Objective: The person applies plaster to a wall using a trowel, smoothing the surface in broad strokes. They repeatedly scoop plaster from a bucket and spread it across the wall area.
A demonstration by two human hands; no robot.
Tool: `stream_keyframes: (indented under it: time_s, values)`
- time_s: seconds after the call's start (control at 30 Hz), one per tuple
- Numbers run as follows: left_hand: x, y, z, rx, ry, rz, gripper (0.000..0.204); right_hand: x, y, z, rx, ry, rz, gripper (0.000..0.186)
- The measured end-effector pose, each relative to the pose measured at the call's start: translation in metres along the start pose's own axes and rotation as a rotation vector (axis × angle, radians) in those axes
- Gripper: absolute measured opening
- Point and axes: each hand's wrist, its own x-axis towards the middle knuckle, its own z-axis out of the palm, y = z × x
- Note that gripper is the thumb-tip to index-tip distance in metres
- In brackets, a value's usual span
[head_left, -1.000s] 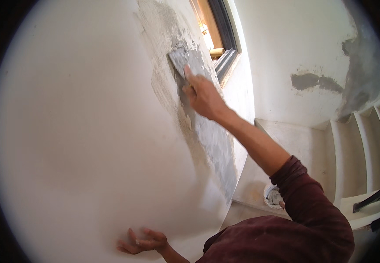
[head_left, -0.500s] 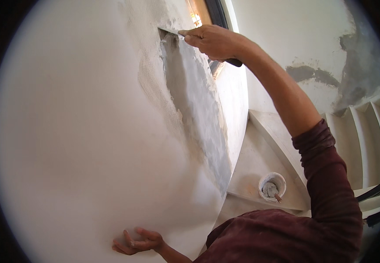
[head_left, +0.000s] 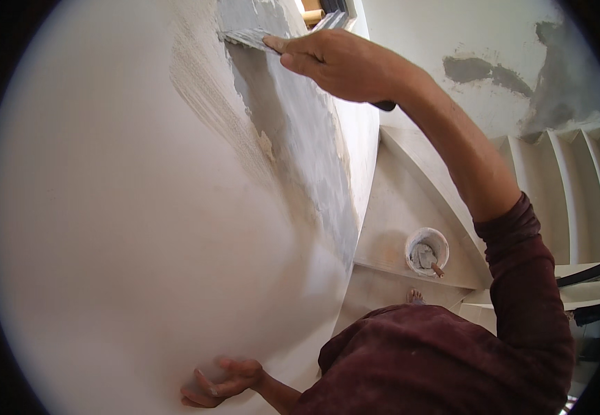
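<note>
High up, my right hand [head_left: 348,63] is closed round a putty knife [head_left: 248,39]. Its wide blade, smeared with grey filler, lies against the grey filler patch [head_left: 307,138] that runs down the white wall [head_left: 120,173]. The dark end of the handle pokes out below my palm. Low on the left, my left hand [head_left: 224,382] holds nothing, its fingers apart and partly curled close to the wall; whether it touches the wall I cannot tell.
On a stair tread [head_left: 390,187] below stands a white bucket [head_left: 426,252] with grey filler and a tool with a brown handle [head_left: 437,270]. More steps [head_left: 556,194] curve up at right. Beyond them, a wall has grey patches [head_left: 469,69]. My bare foot [head_left: 415,296] shows under my shirt.
The view has shifted upward along the wall. My right hand has moved the putty knife higher on the patch, and its blade now shows wider with filler on it. My left hand stays near the wall.
</note>
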Motion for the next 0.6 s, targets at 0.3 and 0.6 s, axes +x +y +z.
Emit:
stream_keyframes:
  time_s: [0.3, 0.6]
  values:
    - [0.002, -0.001, 0.003, -0.028, 0.004, 0.038, 0.047, -0.052, -0.005, 0.042, 0.197, -0.024, 0.015, 0.038]
    - [0.005, -0.004, 0.004, -0.005, -0.005, 0.112, 0.047, -0.101, -0.016, 0.072, 0.213, -0.267, 0.139, 0.044]
